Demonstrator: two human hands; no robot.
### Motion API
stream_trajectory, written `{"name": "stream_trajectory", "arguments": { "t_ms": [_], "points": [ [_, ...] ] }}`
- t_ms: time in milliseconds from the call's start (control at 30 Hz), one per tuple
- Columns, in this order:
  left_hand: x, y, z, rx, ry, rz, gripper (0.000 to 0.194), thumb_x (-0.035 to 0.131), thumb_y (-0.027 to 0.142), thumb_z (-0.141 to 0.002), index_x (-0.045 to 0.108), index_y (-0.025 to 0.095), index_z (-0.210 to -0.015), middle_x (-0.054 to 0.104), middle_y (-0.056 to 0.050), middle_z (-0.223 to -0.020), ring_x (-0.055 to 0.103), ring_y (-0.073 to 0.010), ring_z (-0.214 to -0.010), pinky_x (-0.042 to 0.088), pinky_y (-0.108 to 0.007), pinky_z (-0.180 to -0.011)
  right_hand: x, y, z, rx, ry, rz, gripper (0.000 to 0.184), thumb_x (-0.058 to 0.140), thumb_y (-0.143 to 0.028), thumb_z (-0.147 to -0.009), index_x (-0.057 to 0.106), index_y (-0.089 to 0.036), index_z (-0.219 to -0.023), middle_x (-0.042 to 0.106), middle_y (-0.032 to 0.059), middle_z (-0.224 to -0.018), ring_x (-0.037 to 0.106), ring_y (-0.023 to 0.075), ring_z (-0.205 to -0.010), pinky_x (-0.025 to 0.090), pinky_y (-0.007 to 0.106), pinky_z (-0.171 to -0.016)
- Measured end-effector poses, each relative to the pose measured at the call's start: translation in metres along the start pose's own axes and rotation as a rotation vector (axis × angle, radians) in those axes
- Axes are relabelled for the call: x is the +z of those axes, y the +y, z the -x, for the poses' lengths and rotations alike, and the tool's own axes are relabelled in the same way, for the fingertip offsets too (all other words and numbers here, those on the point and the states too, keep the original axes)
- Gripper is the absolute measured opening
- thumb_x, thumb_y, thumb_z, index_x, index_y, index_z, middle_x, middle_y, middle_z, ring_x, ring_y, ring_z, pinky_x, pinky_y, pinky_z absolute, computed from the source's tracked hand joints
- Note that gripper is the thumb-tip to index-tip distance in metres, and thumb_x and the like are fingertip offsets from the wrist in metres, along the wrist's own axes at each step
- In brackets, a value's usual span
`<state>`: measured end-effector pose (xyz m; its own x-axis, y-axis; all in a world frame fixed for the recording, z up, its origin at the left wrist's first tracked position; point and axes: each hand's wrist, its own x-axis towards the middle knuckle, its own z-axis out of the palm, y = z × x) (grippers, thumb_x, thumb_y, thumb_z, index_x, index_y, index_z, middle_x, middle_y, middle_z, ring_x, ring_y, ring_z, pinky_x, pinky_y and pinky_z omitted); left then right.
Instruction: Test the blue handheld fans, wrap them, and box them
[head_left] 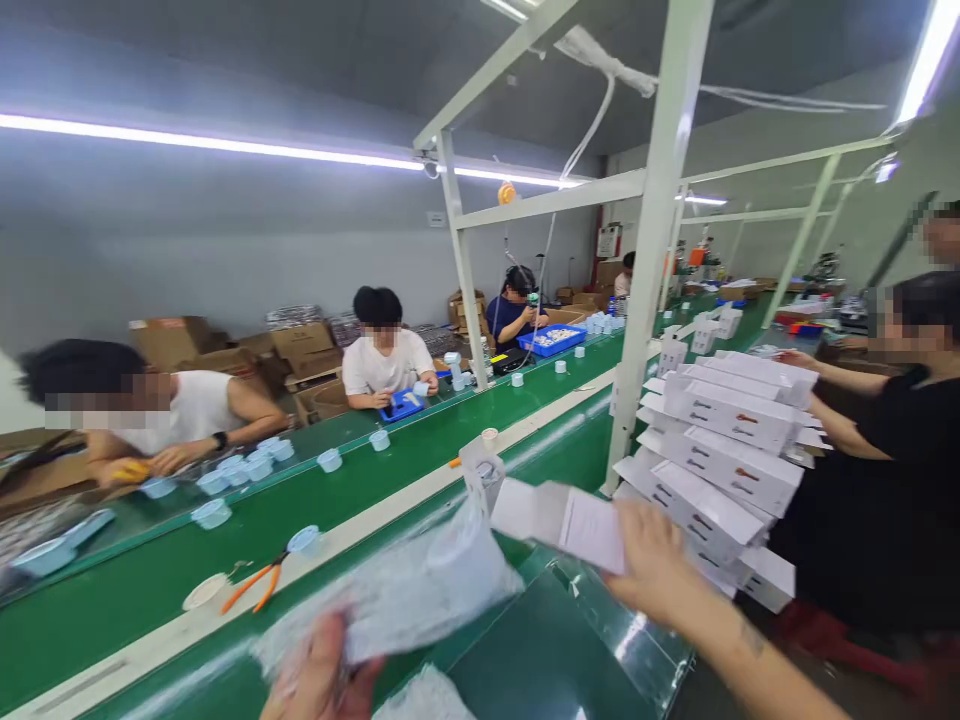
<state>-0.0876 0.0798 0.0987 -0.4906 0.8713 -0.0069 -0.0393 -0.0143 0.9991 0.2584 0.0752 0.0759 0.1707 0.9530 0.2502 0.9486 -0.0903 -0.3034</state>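
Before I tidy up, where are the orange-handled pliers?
Head view, left side: the pliers lie between a round white piece and a blue cup.

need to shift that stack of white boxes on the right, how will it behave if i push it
The stack of white boxes would probably slide apart or topple, being unevenly layered. The open flaps look thin and may bend or snag.

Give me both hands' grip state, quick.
Left hand: closed on a clear-plastic-wrapped item.
Right hand: closed on a white carton, flaps open.
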Motion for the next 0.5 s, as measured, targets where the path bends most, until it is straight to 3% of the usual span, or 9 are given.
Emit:
{"name": "stream_trajectory", "arguments": {
  "t_ms": [100,167,233,333,400,500],
  "points": [
    [0.006,0.008,-0.006,-0.078,-0.056,0.152,0.044,0.074,0.053,-0.056,0.066,0.022,-0.087,0.071,0.000,-0.089,0.065,-0.0181,-0.071,0.056,-0.027,-0.053,0.093,-0.051,0.042,0.008,-0.137,-0.433,0.065,0.063,-0.030,-0.060,0.039,-0.023,-0.120,0.055,0.0138,-0.115,0.050,0.0367,-0.111,0.036,0.050,-0.095],
    [0.003,0.005,-0.003,0.031,-0.184,-0.034,0.036,0.071,0.047,-0.061,0.069,0.019,-0.083,0.071,-0.003,-0.085,0.064,-0.0198,-0.072,0.055,-0.028,-0.058,0.144,-0.076,0.065,0.103,-0.205,-0.605,0.064,0.066,-0.033,-0.057,0.039,-0.030,-0.115,0.057,0.0098,-0.113,0.052,0.0371,-0.111,0.040,0.049,-0.093],
    [-0.003,0.002,0.003,0.240,-0.337,-0.349,0.020,0.061,0.033,-0.068,0.070,0.020,-0.080,0.070,-0.004,-0.086,0.064,-0.0203,-0.078,0.052,-0.029,-0.068,0.179,-0.090,0.083,0.146,-0.212,-0.650,0.060,0.064,-0.031,-0.056,0.042,-0.027,-0.112,0.058,0.0100,-0.109,0.053,0.0380,-0.109,0.039,0.050,-0.095],
    [-0.009,0.008,0.014,0.447,-0.555,-0.759,0.031,0.043,0.011,-0.067,0.069,0.022,-0.078,0.066,-0.002,-0.085,0.061,-0.0158,-0.078,0.045,-0.025,-0.071,0.205,-0.094,0.103,0.145,-0.191,-0.632,0.058,0.063,-0.028,-0.055,0.044,-0.018,-0.109,0.057,0.0132,-0.106,0.052,0.0375,-0.110,0.034,0.052,-0.099],
    [-0.006,0.020,0.019,0.447,-0.673,-0.906,0.037,0.038,0.005,-0.064,0.068,0.022,-0.076,0.064,-0.001,-0.079,0.059,-0.0138,-0.073,0.042,-0.022,-0.067,0.207,-0.089,0.110,0.144,-0.186,-0.635,0.061,0.067,-0.029,-0.055,0.045,-0.018,-0.111,0.056,0.0140,-0.110,0.050,0.0366,-0.112,0.031,0.052,-0.102],
    [0.003,0.038,0.024,0.375,-0.771,-0.892,0.033,0.038,0.005,-0.065,0.065,0.021,-0.073,0.064,0.000,-0.078,0.058,-0.0137,-0.075,0.040,-0.021,-0.069,0.190,-0.076,0.104,0.149,-0.264,-0.746,0.064,0.070,-0.033,-0.057,0.047,-0.017,-0.114,0.056,0.0140,-0.114,0.048,0.0367,-0.115,0.031,0.052,-0.102]
  ]
}}
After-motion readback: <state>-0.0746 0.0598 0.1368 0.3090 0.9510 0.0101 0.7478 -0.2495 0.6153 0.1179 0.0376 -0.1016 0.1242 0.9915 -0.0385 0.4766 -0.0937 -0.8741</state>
